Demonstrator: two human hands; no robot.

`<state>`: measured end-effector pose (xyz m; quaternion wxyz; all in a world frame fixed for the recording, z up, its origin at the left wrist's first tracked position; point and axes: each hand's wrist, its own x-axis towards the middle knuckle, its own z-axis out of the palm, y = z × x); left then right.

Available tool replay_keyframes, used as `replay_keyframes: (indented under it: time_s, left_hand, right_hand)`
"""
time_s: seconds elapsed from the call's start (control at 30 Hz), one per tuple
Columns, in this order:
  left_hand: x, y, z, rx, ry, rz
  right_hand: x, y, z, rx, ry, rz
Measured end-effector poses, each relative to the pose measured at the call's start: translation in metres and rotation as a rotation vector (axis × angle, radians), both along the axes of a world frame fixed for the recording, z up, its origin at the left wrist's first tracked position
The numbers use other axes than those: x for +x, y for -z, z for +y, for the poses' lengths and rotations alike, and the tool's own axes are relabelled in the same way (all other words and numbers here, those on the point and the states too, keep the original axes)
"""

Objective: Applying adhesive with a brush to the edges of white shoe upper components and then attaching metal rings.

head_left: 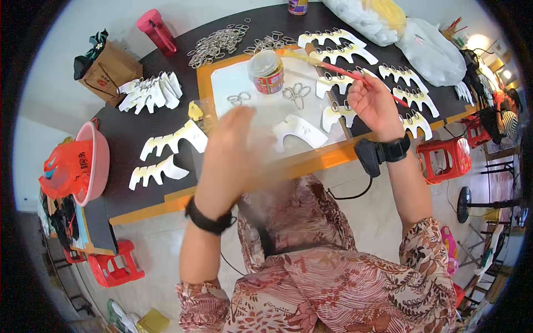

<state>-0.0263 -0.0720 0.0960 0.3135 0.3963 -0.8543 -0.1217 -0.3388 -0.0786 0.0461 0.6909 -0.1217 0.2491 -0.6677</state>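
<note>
Patterned shirt nearest; left hand blurred, grip cannot be determined; right hand holds red-handled brush, tip near tub; white arched piece lies between the hands on orange-edged board.

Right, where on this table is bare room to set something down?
The dark tabletop is bare between the pink basin and the left white pieces, and between the ring piles and purple can. The right side is crowded with white arched pieces.
</note>
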Motion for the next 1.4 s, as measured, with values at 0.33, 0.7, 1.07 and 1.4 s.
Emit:
replay_keyframes:
  time_s: [0.33,0.7,1.07,1.4]
  left_hand:
    - [0.012,0.049,0.087,0.255,-0.02,0.084]
    - [0.002,0.065,0.1,0.171,0.112,0.139]
    - [-0.049,0.08,0.089,0.152,0.154,-0.017]
    - [-0.076,0.101,0.063,0.067,0.049,-0.118]
  right_hand:
    - [0.022,-0.016,0.019,-0.023,0.121,0.505]
    - [0.013,0.013,0.03,-0.009,0.04,0.143]
    - [0.012,-0.01,0.048,-0.142,-0.034,-0.108]
    - [0.021,0.001,0.074,-0.008,0.049,0.799]
